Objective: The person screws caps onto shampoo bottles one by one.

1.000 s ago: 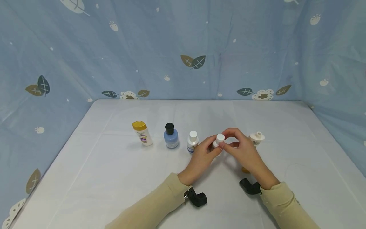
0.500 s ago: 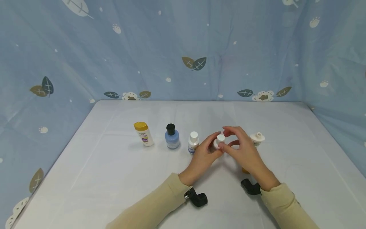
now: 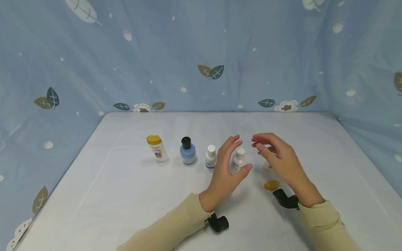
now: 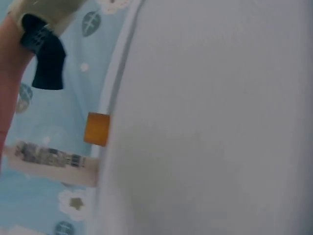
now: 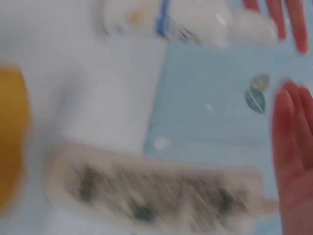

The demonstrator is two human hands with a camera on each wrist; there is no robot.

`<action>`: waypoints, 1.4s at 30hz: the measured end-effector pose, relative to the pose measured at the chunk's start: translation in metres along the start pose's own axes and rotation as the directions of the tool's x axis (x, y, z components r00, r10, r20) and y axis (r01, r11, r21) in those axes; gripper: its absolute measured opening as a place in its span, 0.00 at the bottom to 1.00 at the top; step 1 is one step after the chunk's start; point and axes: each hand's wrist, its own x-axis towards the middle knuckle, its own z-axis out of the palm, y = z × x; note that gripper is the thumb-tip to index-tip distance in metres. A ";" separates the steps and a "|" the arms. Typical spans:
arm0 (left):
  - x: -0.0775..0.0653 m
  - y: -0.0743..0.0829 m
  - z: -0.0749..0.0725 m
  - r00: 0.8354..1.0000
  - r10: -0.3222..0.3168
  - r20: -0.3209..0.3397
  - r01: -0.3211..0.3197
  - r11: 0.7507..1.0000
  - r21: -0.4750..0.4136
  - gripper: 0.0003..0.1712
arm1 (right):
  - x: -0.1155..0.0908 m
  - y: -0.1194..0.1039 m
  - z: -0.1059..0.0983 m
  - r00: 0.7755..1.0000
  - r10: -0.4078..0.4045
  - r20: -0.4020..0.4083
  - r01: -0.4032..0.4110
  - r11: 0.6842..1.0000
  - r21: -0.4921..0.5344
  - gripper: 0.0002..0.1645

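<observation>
In the head view my left hand point(image 3: 224, 170) is spread beside a small white-capped bottle point(image 3: 238, 162), thumb and fingers apart and holding nothing. My right hand point(image 3: 279, 158) hovers to the right of that bottle with loosely bent fingers, nothing in them. Below it, partly hidden by the hand, stands an uncapped white bottle point(image 3: 267, 166); its printed side and narrow neck show, blurred, in the right wrist view point(image 5: 156, 188). A yellow cap point(image 3: 272, 185) lies on the table in front of it. The left wrist view also catches this cap point(image 4: 97, 129) and the uncapped bottle point(image 4: 54, 162).
Left of my hands stand another white-capped bottle point(image 3: 211, 157), a blue bottle with a black cap point(image 3: 188, 152) and a white bottle with a yellow cap point(image 3: 157, 149). A blue patterned curtain point(image 3: 201, 52) borders the white table point(image 3: 110, 195). Black mounts point(image 3: 218, 223) stick out at both wrists.
Both hands have let go of the white-capped bottle, which stays standing. The left fingers have spread, and the right hand has moved right over the uncapped bottle, uncovering the yellow cap.
</observation>
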 end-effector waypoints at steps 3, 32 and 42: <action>0.000 -0.003 0.003 0.984 0.176 0.021 -0.177 0.979 0.098 0.29 | -0.001 0.002 -0.014 0.993 0.016 0.115 -0.022 0.999 0.049 0.17; 0.014 -0.012 0.065 0.822 -0.513 0.249 0.555 0.819 -0.147 0.37 | -0.031 0.060 -0.033 0.704 0.175 0.688 -0.296 0.953 0.060 0.18; 0.025 -0.025 0.079 0.828 -0.495 0.264 0.535 0.838 -0.106 0.31 | -0.034 0.071 -0.029 0.679 0.177 0.712 -0.264 0.965 0.012 0.27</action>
